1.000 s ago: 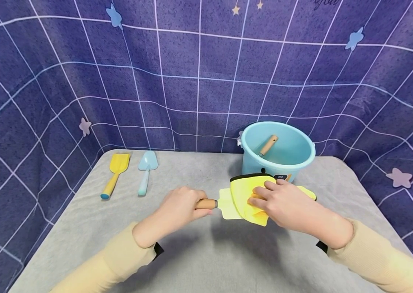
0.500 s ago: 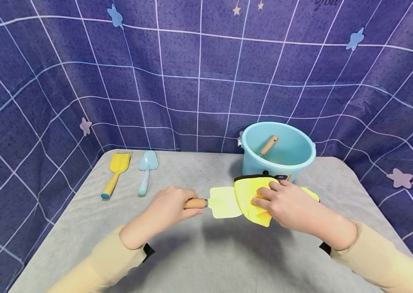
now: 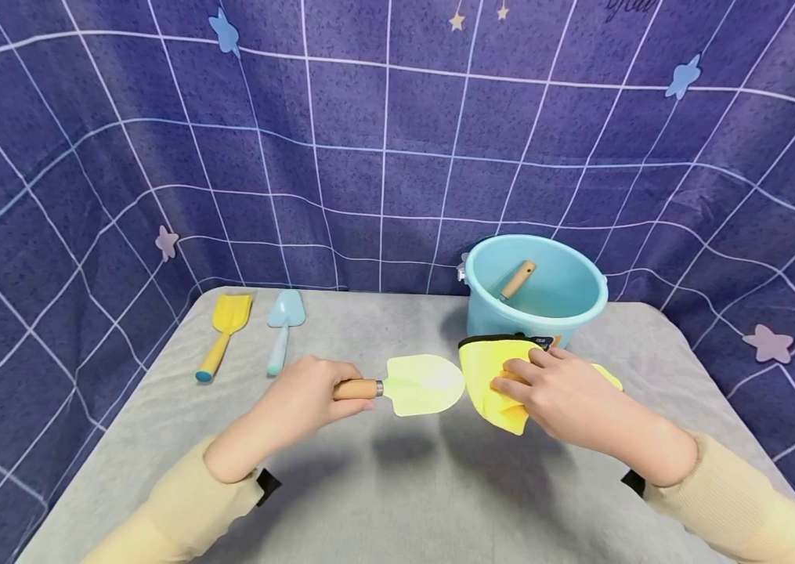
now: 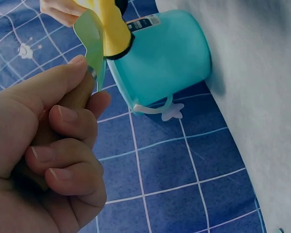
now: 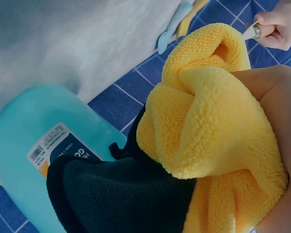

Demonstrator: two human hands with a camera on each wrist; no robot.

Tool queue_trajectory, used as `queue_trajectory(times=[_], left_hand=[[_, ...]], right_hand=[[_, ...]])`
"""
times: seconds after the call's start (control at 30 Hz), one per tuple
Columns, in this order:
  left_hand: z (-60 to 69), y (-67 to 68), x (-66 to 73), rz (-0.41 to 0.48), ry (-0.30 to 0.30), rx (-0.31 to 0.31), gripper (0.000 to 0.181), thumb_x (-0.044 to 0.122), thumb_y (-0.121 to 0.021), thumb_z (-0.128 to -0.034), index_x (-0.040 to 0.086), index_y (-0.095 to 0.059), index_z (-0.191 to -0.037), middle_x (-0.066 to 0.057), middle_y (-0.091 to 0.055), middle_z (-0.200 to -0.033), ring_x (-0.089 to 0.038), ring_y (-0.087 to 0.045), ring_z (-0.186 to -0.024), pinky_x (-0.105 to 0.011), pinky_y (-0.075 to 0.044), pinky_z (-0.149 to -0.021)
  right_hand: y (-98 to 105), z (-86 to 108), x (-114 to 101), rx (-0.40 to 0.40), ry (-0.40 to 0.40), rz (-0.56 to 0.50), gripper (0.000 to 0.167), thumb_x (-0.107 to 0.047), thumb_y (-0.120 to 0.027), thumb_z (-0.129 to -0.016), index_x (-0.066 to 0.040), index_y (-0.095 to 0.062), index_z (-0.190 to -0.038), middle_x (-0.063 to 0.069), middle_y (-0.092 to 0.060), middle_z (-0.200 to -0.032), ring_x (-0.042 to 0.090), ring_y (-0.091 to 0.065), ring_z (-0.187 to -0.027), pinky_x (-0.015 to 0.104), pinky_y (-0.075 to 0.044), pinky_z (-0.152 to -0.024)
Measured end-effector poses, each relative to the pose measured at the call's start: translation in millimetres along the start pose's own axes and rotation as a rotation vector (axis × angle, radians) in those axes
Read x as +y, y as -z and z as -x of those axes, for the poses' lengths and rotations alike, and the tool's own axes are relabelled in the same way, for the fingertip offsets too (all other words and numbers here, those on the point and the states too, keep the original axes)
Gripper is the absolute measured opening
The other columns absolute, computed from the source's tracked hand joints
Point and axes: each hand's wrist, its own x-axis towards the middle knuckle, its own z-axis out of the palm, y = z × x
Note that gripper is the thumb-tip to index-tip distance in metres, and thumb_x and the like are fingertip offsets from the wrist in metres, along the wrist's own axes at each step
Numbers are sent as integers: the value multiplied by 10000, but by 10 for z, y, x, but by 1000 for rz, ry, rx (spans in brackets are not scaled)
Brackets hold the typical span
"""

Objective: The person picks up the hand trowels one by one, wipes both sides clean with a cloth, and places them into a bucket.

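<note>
The small trowel with a pale yellow-green blade and a wooden handle (image 3: 427, 385) is lying across the space between the two hands, its long axis running sideways and its rounded tip pointing at the right hand (image 3: 566, 399). The left hand (image 3: 308, 395) is the nearer one: it is gripping the handle, thumb laid along the wood, while the right hand is holding a bright yellow plush cloth with black edging (image 3: 492, 376). The blade tip is meeting the cloth's edge in the head view (whether the two are touching, I cannot tell). A shadow below is suggesting that the trowel is being held above the grey table surface (image 3: 397, 517), and the light blue plastic bucket (image 3: 576, 291) is standing just beyond the cloth.

The blade is looking broad, smooth and glossy, almost white where light is catching it; the left wrist view is showing it greener and curved. A metal collar is joining it to the tan handle, whose far end is hiding inside the hand.
</note>
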Motion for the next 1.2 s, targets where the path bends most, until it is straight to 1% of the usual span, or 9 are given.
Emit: queue_trajectory(times=[0.2, 0.3, 0.47, 0.57, 0.63, 0.83, 0.9, 1.07, 1.2], left_hand=[[27, 57, -3, 50, 11, -23, 186, 390, -741, -786, 232, -660, -730, 174, -445, -564, 16, -407, -519, -185, -368, -503], [36, 66, -3, 61, 12, -36, 188, 391, -734, -793, 238, -654, -719, 175, -432, -559, 19, -404, -521, -186, -369, -507], [33, 43, -28, 61, -3, -48, 190, 373, -747, -784, 238, -642, -701, 173, -412, -554, 21, -397, -519, -181, -366, -502], [21, 8, -50, 53, -11, -56, 193, 370, -753, -778, 241, -637, -695, 175, -409, -556, 23, -397, -518, -176, -367, -504], [9, -18, -59, 52, -12, -64, 193, 372, -755, -775, 242, -636, -695, 179, -418, -560, 25, -399, -516, -176, -367, -503], [-58, -89, -36, 66, -10, -73, 181, 377, -750, -777, 246, -650, -702, 184, -457, -574, 20, -424, -530, -178, -381, -515], [-89, -116, -14, 66, -13, -74, 187, 379, -748, -779, 244, -647, -695, 180, -458, -571, 15, -428, -535, -183, -379, -514], [-178, -178, 58, 44, -21, -74, 199, 392, -742, -779, 226, -662, -704, 169, -497, -583, -2, -457, -548, -197, -391, -514], [-234, -207, 119, 35, -12, -77, 212, 413, -734, -781, 219, -676, -717, 168, -514, -586, -12, -471, -542, -203, -395, -502]], right_hand=[[5, 21, 8, 11, -16, -5, 383, -42, -711, -664, -155, -683, -1029, 17, -605, -924, 213, -515, -732, 306, -430, -613], [44, 21, 24, 30, -29, -1, 388, -44, -676, -662, -144, -681, -1037, 25, -598, -927, 223, -527, -748, 329, -445, -622], [143, 3, 62, 88, -66, 1, 377, -54, -566, -693, -119, -666, -1051, 45, -601, -933, 244, -540, -759, 355, -444, -608], [194, -17, 76, 115, -91, -5, 375, -69, -550, -717, -106, -650, -1077, 61, -611, -946, 257, -544, -763, 360, -437, -602], [225, -36, 80, 129, -101, -3, 381, -76, -565, -723, -99, -644, -1095, 72, -616, -956, 265, -552, -769, 362, -441, -606], [294, -141, 61, 158, -120, 6, 405, -85, -657, -710, -94, -642, -1115, 84, -621, -977, 264, -527, -729, 351, -435, -590], [303, -186, 45, 165, -120, 11, 404, -87, -667, -707, -99, -642, -1110, 79, -621, -971, 258, -524, -723, 341, -432, -578], [300, -302, -2, 165, -105, 34, 366, -90, -609, -734, -114, -642, -1098, 58, -613, -946, 242, -536, -737, 318, -429, -571], [290, -383, -46, 160, -93, 49, 337, -103, -561, -772, -126, -640, -1099, 43, -613, -950, 238, -536, -753, 307, -415, -576]])
